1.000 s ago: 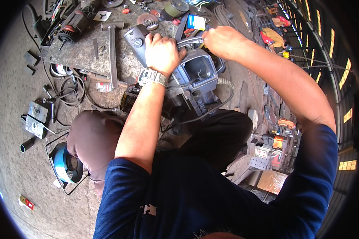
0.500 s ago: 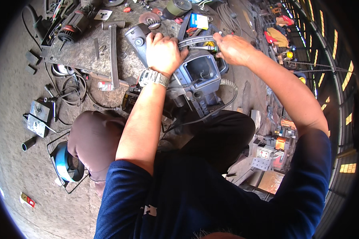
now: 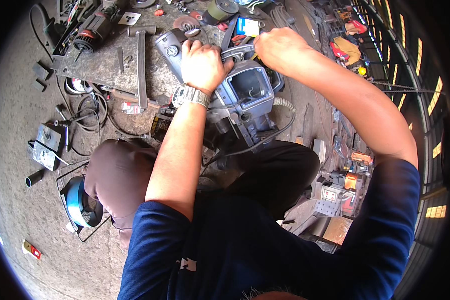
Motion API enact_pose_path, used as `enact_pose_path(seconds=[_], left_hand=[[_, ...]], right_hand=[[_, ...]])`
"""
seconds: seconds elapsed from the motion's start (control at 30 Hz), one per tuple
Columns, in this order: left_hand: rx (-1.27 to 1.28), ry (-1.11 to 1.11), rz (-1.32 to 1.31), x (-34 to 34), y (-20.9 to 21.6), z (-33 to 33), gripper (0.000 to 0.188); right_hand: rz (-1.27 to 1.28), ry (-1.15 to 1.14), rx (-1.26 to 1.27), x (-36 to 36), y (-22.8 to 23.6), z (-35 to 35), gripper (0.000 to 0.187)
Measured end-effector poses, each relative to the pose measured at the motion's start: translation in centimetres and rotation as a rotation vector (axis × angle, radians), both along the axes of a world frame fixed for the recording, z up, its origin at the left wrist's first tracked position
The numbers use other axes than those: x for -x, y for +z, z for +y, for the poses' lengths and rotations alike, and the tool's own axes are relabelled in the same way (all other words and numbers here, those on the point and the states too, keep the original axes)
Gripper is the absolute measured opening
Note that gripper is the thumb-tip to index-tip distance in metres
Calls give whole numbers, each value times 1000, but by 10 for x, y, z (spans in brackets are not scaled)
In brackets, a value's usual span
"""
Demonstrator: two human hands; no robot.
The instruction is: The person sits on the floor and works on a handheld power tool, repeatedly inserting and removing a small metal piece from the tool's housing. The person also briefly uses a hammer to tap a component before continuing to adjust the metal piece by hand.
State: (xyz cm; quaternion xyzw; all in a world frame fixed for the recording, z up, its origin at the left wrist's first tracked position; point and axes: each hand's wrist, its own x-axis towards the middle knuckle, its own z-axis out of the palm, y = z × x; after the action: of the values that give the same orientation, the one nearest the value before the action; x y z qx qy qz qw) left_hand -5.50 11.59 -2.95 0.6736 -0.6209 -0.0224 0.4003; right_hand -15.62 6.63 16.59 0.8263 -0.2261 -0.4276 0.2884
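Note:
A grey-blue machine housing (image 3: 257, 111) with a rectangular opening rests in front of me, and a bent wire shows inside the opening. My left hand (image 3: 203, 66), with a metal watch at its wrist, is closed over the housing's upper left part, beside the round-capped grey cylinder (image 3: 172, 51). A curved grey handle (image 3: 237, 52) runs between my two hands. My right hand (image 3: 281, 49) is closed in a grip at the handle's right end. What it holds is hidden under the fingers; a bit of yellow shows just below them.
A metal plate (image 3: 100, 67) at the upper left carries an electric motor (image 3: 91, 36) and a flat bar (image 3: 142, 70). Cables (image 3: 97, 107) and a blue wire spool (image 3: 77, 200) lie on the floor at left. A hose (image 3: 284, 102) curves off the housing. Another person (image 3: 346, 50) is at the far right.
My right hand has moved up and left, turning at the wrist, and now covers the handle's right end. My left hand keeps its hold with little change.

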Motion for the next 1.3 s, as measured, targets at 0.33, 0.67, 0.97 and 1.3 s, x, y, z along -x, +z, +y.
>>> enact_pose_path(seconds=[0.33, 0.67, 0.97, 1.3], left_hand=[[11, 1, 3, 0, -1, -1, 40], [-6, -9, 12, -2, 1, 1, 41], [9, -15, 32, -2, 1, 0, 40], [9, -19, 30, -3, -1, 0, 40]], right_hand=[[-92, -55, -129, 13, -1, -24, 16], [-51, -78, -76, 3, 2, -13, 22], [88, 30, -22, -6, -10, 8, 22], [247, -97, -84, -27, -13, 13, 28]])
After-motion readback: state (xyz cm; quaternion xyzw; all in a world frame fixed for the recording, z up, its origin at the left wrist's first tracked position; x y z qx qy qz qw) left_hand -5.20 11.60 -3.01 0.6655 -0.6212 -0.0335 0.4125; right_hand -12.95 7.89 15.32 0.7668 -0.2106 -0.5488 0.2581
